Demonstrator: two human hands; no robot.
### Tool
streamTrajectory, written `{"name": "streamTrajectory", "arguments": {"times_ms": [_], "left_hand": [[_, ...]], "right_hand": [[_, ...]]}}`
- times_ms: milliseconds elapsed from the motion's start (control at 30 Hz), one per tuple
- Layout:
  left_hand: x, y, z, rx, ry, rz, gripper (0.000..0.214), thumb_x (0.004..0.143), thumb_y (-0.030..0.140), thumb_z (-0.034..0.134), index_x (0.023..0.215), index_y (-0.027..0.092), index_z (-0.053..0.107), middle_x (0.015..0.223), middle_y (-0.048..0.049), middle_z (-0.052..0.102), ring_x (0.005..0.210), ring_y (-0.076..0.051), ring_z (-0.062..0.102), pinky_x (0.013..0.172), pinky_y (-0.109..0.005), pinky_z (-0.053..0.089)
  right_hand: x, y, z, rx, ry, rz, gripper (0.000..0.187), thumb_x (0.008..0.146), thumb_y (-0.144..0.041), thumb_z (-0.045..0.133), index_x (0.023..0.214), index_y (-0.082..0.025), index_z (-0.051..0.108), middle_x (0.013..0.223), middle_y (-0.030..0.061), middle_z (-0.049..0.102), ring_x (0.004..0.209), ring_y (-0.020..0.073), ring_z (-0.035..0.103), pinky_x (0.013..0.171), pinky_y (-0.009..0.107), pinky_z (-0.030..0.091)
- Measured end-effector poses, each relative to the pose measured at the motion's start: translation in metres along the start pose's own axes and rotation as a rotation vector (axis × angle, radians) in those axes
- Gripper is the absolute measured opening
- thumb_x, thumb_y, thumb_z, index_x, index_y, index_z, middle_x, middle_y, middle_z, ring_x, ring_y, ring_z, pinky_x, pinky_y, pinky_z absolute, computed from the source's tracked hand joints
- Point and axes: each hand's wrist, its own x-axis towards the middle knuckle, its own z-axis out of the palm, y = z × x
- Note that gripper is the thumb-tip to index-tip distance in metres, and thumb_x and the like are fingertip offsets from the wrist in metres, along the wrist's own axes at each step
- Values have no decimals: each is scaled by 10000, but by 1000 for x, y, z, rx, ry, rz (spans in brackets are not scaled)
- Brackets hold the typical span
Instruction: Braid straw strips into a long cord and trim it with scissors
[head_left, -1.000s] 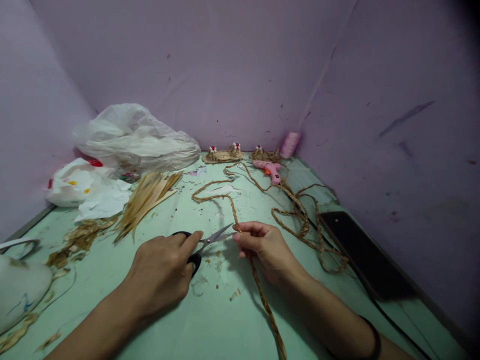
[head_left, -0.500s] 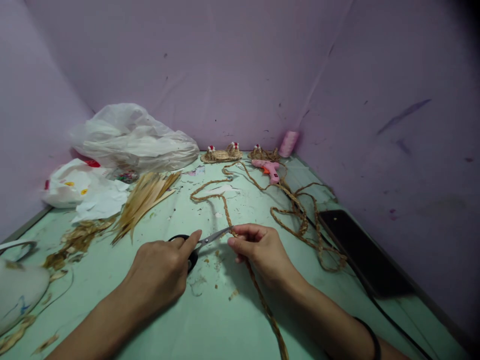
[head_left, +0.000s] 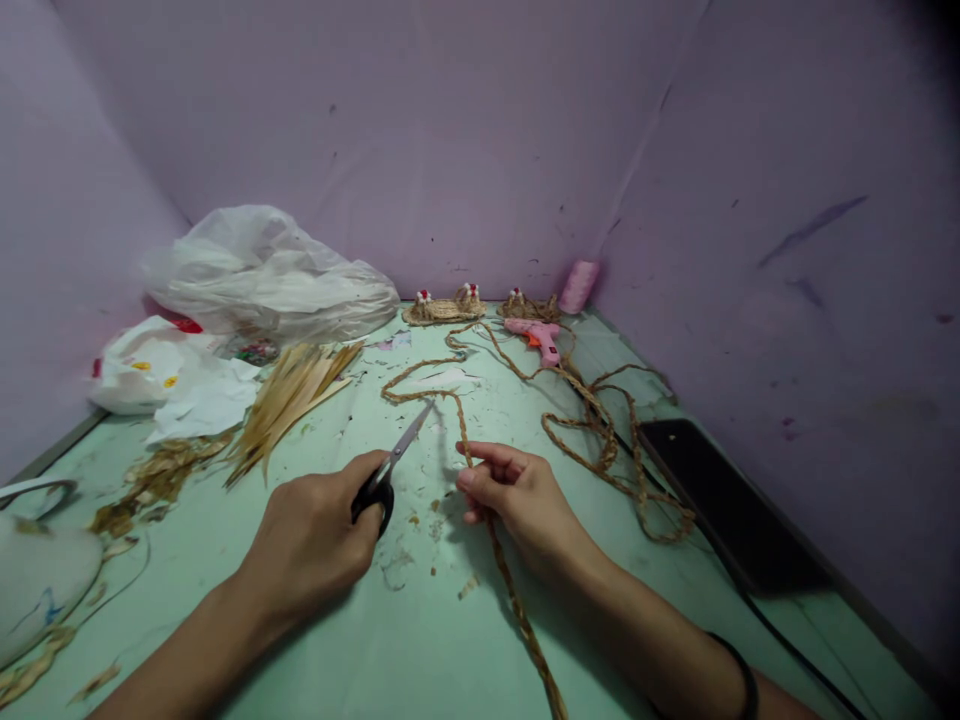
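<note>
My left hand [head_left: 319, 530] is closed around the black handles of a pair of scissors [head_left: 396, 462]. Their blades are together and point up and away, a little left of a braided fibre cord [head_left: 516, 597] and apart from it. My right hand [head_left: 517, 495] pinches that cord between thumb and fingers. From the pinch the cord runs toward me to the bottom edge, and away from me in a loose curve over the table. More of it lies in tangled loops [head_left: 600, 440] at the right.
Beyond the hands are a pink glue gun [head_left: 536, 338], a pink thread spool [head_left: 578, 287] and woven slippers [head_left: 444, 311]. A dark phone [head_left: 724, 505] lies right. Dried fibre strips [head_left: 292, 400] and plastic bags [head_left: 262, 280] sit left. Walls enclose the green table [head_left: 330, 660].
The scissors have moved off the cord, swung to point further away, and their blades have closed. My right hand stays on the cord nearly in place.
</note>
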Motion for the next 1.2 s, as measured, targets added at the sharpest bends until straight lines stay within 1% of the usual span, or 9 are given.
{"name": "streamTrajectory", "arguments": {"times_ms": [233,433,533,600,667,733,800,933,1200], "left_hand": [[0,0,8,16,45,-5,388,724,245,413,1092,300,524,783,21,672,697,-180,617,574,-250,375],[-2,0,13,59,98,77,452,701,274,450,1149,279,503,896,1,667,757,-205,607,619,-288,395],[-3,1,13,72,67,121,473,700,262,441,1170,261,488,898,-16,659,758,-210,597,637,-304,400],[-3,2,12,66,36,156,483,703,263,438,1184,252,475,913,-28,648,769,-208,588,660,-310,405],[-4,5,10,71,14,185,492,708,273,437,1198,245,463,922,-42,633,780,-211,577,685,-322,406],[-5,7,8,85,6,206,500,719,289,433,1216,245,450,910,-51,616,768,-211,564,684,-330,405],[-6,8,9,100,9,223,510,727,300,429,1234,244,439,893,-57,597,742,-207,549,668,-334,406],[-7,7,14,91,48,244,514,733,308,431,1241,229,438,901,-70,569,753,-204,530,682,-344,414],[-9,8,18,57,71,270,549,721,276,438,1261,189,400,925,-85,552,805,-210,516,720,-357,427]], "right_hand": [[0,2,1,55,-36,96,417,615,-184,658,1005,-70,565,553,13,588,483,98,526,474,246,461],[0,2,1,87,-53,118,259,570,-72,578,822,-99,627,749,60,616,599,108,539,434,198,442],[1,1,-1,106,-73,145,280,545,-57,565,809,-115,637,751,43,606,516,66,477,335,138,310],[1,1,-1,118,-92,160,237,571,-105,594,803,-126,639,769,37,607,453,37,420,300,130,190],[1,3,-2,116,-85,150,188,607,-190,632,785,-131,641,729,22,595,418,22,378,303,135,131],[0,6,-2,87,-73,123,198,619,-255,659,772,-130,646,606,-11,548,396,20,355,311,139,153],[0,9,-1,61,-84,89,202,608,-268,681,744,-122,653,517,-35,498,393,24,368,338,143,241],[-1,11,1,126,-97,90,250,532,-260,735,728,-120,670,538,-23,544,447,42,449,440,171,386],[-3,13,4,170,-133,128,307,489,-234,771,759,-123,677,571,13,611,476,74,519,485,210,414]]}}
